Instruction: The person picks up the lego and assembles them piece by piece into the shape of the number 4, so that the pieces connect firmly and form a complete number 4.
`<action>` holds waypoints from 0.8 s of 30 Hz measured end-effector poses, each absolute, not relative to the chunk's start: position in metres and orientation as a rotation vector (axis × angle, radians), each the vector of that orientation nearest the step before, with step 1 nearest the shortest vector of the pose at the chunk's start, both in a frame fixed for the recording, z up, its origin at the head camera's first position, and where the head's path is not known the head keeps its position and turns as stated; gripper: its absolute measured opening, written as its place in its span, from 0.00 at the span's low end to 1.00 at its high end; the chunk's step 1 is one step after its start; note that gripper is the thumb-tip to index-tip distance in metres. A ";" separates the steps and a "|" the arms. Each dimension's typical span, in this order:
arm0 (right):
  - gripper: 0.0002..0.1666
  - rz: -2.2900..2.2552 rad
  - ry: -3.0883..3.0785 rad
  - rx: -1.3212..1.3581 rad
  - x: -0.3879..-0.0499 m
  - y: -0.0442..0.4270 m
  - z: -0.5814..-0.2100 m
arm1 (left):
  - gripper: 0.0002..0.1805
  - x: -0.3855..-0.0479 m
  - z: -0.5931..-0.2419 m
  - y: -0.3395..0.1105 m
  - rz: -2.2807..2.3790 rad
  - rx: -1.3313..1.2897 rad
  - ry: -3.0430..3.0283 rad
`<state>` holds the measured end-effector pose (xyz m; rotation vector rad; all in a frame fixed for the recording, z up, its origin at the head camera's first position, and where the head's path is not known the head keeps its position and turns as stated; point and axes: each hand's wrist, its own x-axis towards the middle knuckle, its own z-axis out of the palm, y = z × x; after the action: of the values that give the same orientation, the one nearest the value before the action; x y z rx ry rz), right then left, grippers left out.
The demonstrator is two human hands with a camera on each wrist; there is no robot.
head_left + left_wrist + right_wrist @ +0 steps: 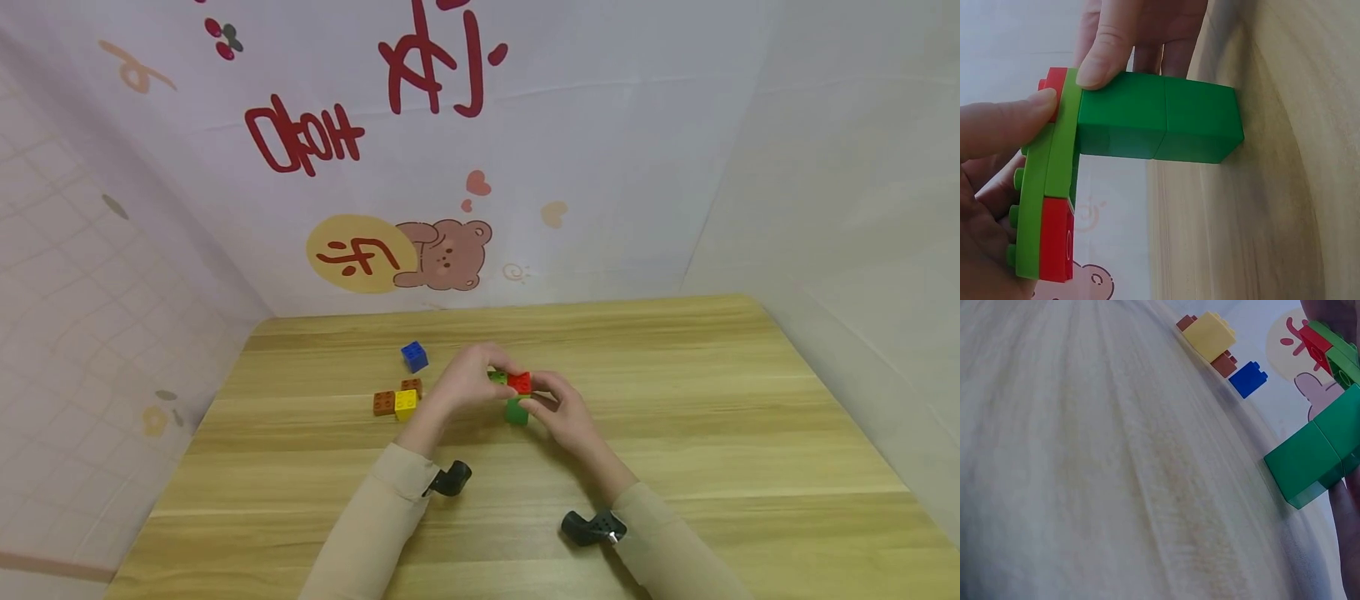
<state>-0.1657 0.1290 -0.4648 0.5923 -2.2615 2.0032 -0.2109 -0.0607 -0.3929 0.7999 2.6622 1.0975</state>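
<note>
A small structure of toy building bricks stands on the table between the two hands. Two dark green bricks (1122, 109) form its upright column. Across the column's top lie light green bricks (1032, 200), with a red brick (1057, 81) on top above the column and another red brick (1054, 240) under the overhanging end. My left hand (472, 377) pinches the top layer, its thumb on the upper red brick. Opposite it, my right hand (567, 412) grips the structure, its thumb against the upper dark green brick near the light green layer. The right fingers are partly hidden.
Left of the hands, a yellow brick (406, 403) sits beside brown bricks (384, 403). Farther back is a blue brick (414, 356). The wooden table (675, 375) meets a printed white cloth (600, 167) behind.
</note>
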 end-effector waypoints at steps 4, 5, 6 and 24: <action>0.19 1.997 -2.259 0.595 -0.166 0.128 -0.465 | 0.14 -0.210 -0.394 -0.062 1.078 0.849 2.692; 0.19 1.995 -2.259 0.594 -0.166 0.128 -0.465 | 0.14 -0.209 -0.395 -0.063 1.076 0.861 2.696; 0.19 1.993 -2.259 0.594 -0.165 0.128 -0.465 | 0.14 -0.209 -0.395 -0.063 1.069 0.875 2.702; 0.19 1.985 -2.264 0.557 -0.163 0.127 -0.467 | 0.21 -0.193 -0.410 -0.089 1.304 0.849 2.770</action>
<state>-0.1634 0.1265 -0.4675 0.5572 -2.2642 1.9851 -0.1927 -0.0890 -0.4098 0.8487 2.7704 1.3039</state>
